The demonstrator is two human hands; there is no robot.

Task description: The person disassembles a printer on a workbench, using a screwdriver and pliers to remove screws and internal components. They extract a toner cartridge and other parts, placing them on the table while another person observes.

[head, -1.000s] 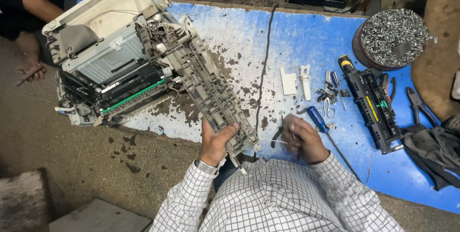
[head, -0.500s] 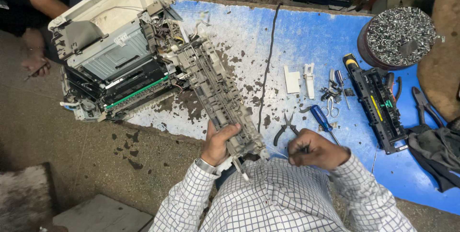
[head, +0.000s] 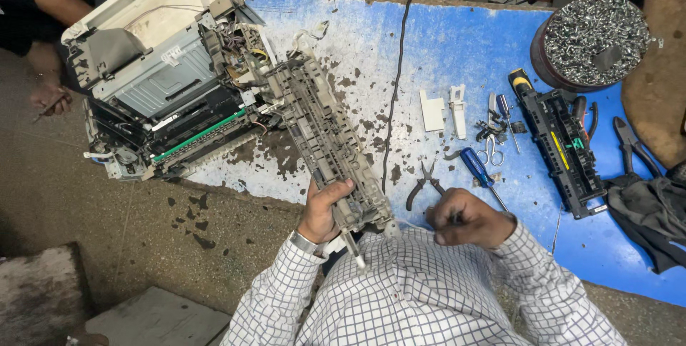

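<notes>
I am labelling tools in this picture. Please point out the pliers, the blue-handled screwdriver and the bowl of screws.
pliers (head: 424, 186): head view, on the joint where the two halves cross.
blue-handled screwdriver (head: 474, 166): head view, on the middle of the blue handle.
bowl of screws (head: 541, 60): head view, on the dark left wall.

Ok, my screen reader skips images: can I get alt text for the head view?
A person's left hand grips a long grey plastic assembly pulled from an opened printer, while the right hand is closed near pliers and a blue screwdriver on a blue mat.
</notes>
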